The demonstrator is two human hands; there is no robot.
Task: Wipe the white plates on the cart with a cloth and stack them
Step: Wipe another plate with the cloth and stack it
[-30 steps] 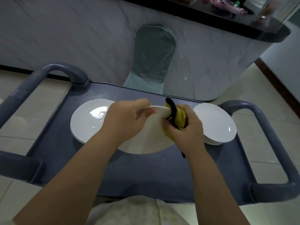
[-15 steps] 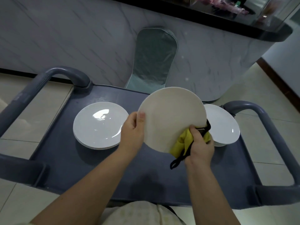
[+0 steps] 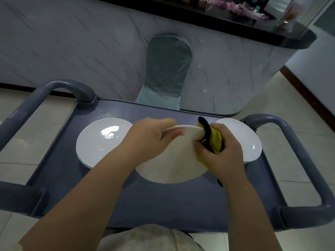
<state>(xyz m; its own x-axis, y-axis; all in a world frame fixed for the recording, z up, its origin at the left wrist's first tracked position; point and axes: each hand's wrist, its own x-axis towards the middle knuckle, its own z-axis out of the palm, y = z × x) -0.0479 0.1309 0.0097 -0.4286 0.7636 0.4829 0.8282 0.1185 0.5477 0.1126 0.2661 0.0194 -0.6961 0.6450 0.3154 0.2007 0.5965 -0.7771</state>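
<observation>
I hold a white plate (image 3: 174, 160) tilted over the middle of the grey cart (image 3: 163, 203). My left hand (image 3: 150, 136) grips its far rim, fingers curled over the edge. My right hand (image 3: 221, 153) is closed on a yellow cloth with black trim (image 3: 214, 138), pressed against the plate's right rim. A stack of white plates (image 3: 101, 142) lies on the cart to the left. Another white plate stack (image 3: 244, 140) lies to the right, partly hidden behind my right hand.
Curved grey cart handles rise at the left (image 3: 36, 102) and right (image 3: 297, 142). Beyond the cart stands a chair with a pale cover (image 3: 166, 69) against a marble counter (image 3: 72, 42). Tiled floor surrounds the cart.
The plate, upright facing me half a second ago, has tipped back down to a flatter tilt. My right hand with the cloth moved from the lower rim up to the far right rim.
</observation>
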